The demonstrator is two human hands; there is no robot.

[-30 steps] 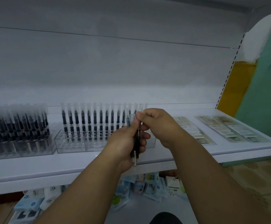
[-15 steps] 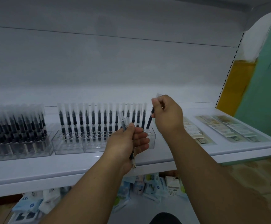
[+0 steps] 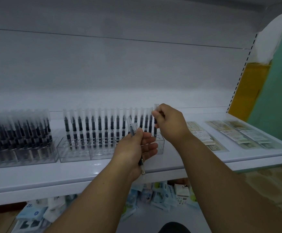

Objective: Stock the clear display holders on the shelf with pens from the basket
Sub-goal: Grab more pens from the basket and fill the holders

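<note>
A clear display holder [image 3: 79,153] stands on the white shelf [image 3: 36,175], its back row filled with several upright black pens with frosted caps [image 3: 100,126]. My right hand [image 3: 169,123] pinches one pen [image 3: 155,127] upright at the right end of that row, its tip in or just above the holder. My left hand [image 3: 137,147] hovers in front of the holder, gripping a small bundle of pens [image 3: 141,163] that sticks out above and below the fist. A second holder [image 3: 19,152] at the left is packed with pens. No basket is in view.
Flat packets of labelled cards [image 3: 202,135] and more packets [image 3: 244,133] lie on the shelf to the right. Below the shelf, several white and blue packages [image 3: 167,194] are piled on the floor. A green door [image 3: 281,91] stands at far right.
My right hand drew one pen from the left hand's bundle, carried it up and right, then lowered it upright at the row's right end. The left hand stayed nearly still.
</note>
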